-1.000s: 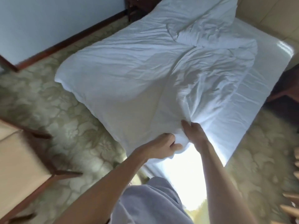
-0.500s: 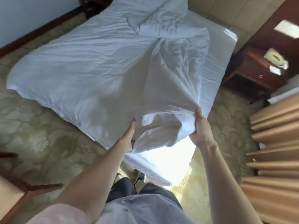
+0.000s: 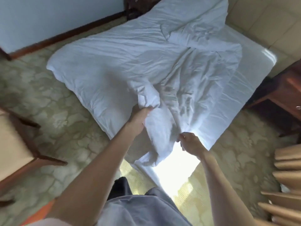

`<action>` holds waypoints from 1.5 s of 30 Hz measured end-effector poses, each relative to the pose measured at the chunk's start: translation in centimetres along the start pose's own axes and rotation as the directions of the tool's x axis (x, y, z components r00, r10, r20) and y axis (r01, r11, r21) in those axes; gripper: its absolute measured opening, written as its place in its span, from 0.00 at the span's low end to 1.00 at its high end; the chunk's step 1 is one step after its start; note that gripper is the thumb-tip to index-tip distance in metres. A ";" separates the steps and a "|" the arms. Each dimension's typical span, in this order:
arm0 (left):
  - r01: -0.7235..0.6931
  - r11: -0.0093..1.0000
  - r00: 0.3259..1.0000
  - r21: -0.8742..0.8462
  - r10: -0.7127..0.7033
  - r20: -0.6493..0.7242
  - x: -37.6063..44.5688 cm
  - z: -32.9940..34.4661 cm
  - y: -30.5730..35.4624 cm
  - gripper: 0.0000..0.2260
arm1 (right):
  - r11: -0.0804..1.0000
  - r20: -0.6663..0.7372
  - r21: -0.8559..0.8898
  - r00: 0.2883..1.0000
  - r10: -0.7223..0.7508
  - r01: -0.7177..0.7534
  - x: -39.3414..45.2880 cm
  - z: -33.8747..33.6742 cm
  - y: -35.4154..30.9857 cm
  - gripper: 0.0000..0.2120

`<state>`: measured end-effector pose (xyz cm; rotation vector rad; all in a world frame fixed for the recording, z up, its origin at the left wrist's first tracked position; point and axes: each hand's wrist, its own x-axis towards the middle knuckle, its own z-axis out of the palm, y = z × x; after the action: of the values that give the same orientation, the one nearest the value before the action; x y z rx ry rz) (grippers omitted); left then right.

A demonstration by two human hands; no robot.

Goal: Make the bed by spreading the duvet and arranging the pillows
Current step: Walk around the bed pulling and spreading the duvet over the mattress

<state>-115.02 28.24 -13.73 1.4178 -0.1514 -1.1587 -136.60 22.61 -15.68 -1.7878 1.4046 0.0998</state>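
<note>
White crumpled duvet point(image 3: 130, 66) bunched at the bed's foot edge, left hand point(image 3: 140, 118) and right hand point(image 3: 190, 144) both gripping it; wooden chair point(image 3: 19, 144) left, nightstand point(image 3: 283, 95) right.

- A white duvet point(image 3: 114, 62) lies rumpled across the bed point(image 3: 254, 66), its left part spread fairly flat and its right part creased into folds.
- The left hand point(image 3: 140, 117) grips a bunched fold of the duvet near the foot of the bed.
- The right hand point(image 3: 189, 143) pinches the duvet's edge just beside it, fingers curled.
- Between the hands a loose flap of the cover hangs down over the bed's near corner.
- The bare sheet shows along the bed's right side.
- A wooden chair point(image 3: 14, 144) stands on the patterned carpet point(image 3: 53, 115) to the left.
- A dark wooden nightstand point(image 3: 283, 95) sits to the right of the bed.
</note>
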 end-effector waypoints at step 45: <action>-0.282 0.334 0.952 0.899 0.213 0.220 -26.1 12.5 -19.4 0.11 | 0.703 0.333 -0.145 0.704 -0.628 0.696 -10.4 -8.1 11.8 0.27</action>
<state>-146.70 42.64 -12.47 2.2387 -1.2239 -0.8253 -153.62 25.12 -11.48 -2.3120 0.4953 0.1296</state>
